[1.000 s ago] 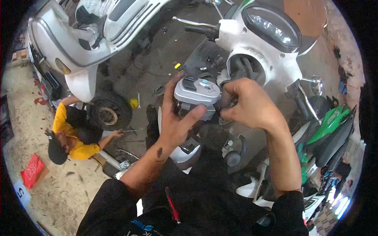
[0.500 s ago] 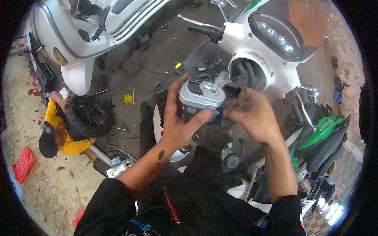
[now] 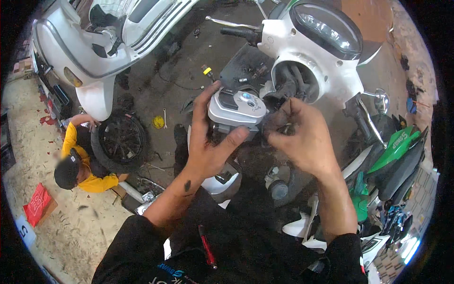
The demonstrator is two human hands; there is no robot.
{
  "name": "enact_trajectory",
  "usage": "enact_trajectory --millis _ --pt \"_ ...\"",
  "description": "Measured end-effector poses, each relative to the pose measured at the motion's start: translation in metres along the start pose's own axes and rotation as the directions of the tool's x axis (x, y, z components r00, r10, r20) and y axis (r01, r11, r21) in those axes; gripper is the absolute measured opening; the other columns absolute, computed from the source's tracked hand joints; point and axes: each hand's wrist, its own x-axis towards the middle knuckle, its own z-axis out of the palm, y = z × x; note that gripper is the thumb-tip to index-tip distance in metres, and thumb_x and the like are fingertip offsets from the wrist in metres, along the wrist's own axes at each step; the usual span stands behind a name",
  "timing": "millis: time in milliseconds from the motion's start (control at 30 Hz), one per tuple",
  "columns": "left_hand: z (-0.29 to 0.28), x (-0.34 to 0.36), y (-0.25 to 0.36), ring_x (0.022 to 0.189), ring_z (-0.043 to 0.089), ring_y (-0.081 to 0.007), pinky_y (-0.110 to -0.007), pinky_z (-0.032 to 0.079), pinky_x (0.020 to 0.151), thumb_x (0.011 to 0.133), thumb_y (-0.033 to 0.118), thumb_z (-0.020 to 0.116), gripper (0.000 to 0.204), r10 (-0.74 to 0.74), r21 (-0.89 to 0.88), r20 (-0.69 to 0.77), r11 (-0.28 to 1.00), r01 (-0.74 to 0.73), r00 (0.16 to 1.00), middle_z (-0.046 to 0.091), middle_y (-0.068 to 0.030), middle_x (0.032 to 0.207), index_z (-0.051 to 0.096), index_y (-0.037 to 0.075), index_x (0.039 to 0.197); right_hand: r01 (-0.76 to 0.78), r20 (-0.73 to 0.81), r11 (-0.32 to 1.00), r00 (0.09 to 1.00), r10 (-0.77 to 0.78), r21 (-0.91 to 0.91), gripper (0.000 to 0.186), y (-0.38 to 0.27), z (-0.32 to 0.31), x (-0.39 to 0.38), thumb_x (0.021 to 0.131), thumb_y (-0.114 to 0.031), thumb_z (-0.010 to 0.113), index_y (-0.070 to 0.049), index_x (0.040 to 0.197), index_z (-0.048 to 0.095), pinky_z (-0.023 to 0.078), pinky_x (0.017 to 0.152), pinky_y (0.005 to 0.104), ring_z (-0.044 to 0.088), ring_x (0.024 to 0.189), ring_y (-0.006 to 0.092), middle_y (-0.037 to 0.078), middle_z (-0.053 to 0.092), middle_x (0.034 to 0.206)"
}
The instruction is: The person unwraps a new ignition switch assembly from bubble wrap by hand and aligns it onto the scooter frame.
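Observation:
My left hand [image 3: 210, 135] grips a silver-and-black housing [image 3: 239, 106] from its left side, the thumb along the near edge and the fingers up the far left. A dark panel and a small round blue spot show on its top face, like a scooter's instrument unit. Close against the right side of the housing, my right hand [image 3: 300, 137] is closed in a pinch. Whatever is between its fingertips is hidden or too small to tell. Dark cables and hoses [image 3: 289, 85] run behind that hand into the round opening of a white scooter front [image 3: 326, 61].
A second white scooter body [image 3: 61, 42] stands at the far left. There, a person in yellow [image 3: 97, 184] holds a wheel [image 3: 122, 142]. On the floor lie a wrench [image 3: 165, 118], a yellow round thing [image 3: 158, 122] and a yellow-ended connector [image 3: 207, 71]. A green scooter [image 3: 390, 154] is at the right.
My view has shifted slightly. Both hands stay at the housing, and my right fingers have curled closer together. At the left, the person has turned the wheel so its rim shows.

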Motion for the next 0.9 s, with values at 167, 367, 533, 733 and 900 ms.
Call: enact_trajectory --millis 167,367,533,733,900 --pt "0.004 0.000 0.002 0.119 0.049 -0.0243 -0.037 0.037 0.104 0.081 0.024 0.077 0.083 -0.020 0.034 -0.017 0.999 0.021 1.000 0.046 -0.0160 0.131 0.028 0.003 0.144 -0.067 0.083 0.988 0.995 0.056 0.142 0.025 0.014 -0.003 0.007 0.066 -0.005 0.072 0.004 0.088 0.060 0.050 0.067 0.0322 0.063 0.071 0.0185 0.010 0.065 0.075" --pt "0.001 0.003 0.003 0.120 0.048 -0.0243 -0.038 0.037 0.104 0.079 0.028 0.079 0.087 0.050 0.137 0.020 0.989 -0.052 0.999 0.046 -0.0156 0.131 0.026 0.002 0.144 -0.144 0.156 0.965 0.981 0.111 0.219 0.029 0.010 -0.004 0.009 0.067 -0.005 0.071 0.005 0.092 0.061 0.050 0.068 0.0317 0.063 0.074 0.0168 0.010 0.065 0.077" --pt "0.003 0.002 0.004 0.120 0.048 -0.0239 -0.037 0.036 0.104 0.079 0.028 0.079 0.088 0.023 0.053 0.001 0.998 -0.023 1.000 0.046 -0.0157 0.131 0.026 0.001 0.144 0.074 0.113 0.969 0.988 -0.103 0.235 0.027 0.023 0.004 0.012 0.068 -0.004 0.068 0.004 0.093 0.062 0.050 0.071 0.0313 0.064 0.079 0.0155 0.011 0.066 0.079" --pt "0.004 0.002 0.001 0.120 0.049 -0.0240 -0.036 0.036 0.104 0.080 0.028 0.078 0.088 0.043 0.069 0.002 0.997 -0.043 0.999 0.047 -0.0156 0.130 0.026 0.000 0.144 -0.116 0.208 0.958 0.976 0.061 0.262 0.027 0.014 -0.003 0.008 0.067 -0.001 0.068 0.004 0.093 0.062 0.050 0.069 0.0308 0.065 0.077 0.0163 0.011 0.067 0.079" --pt "-0.002 0.005 -0.001 0.120 0.048 -0.0238 -0.037 0.036 0.104 0.080 0.028 0.078 0.087 0.022 0.097 0.032 0.995 -0.025 0.999 0.047 -0.0155 0.130 0.026 0.000 0.144 -0.112 0.144 0.984 0.985 0.092 0.140 0.028 0.014 0.001 0.008 0.068 -0.002 0.072 0.004 0.094 0.062 0.050 0.069 0.0300 0.064 0.075 0.0157 0.010 0.067 0.079"
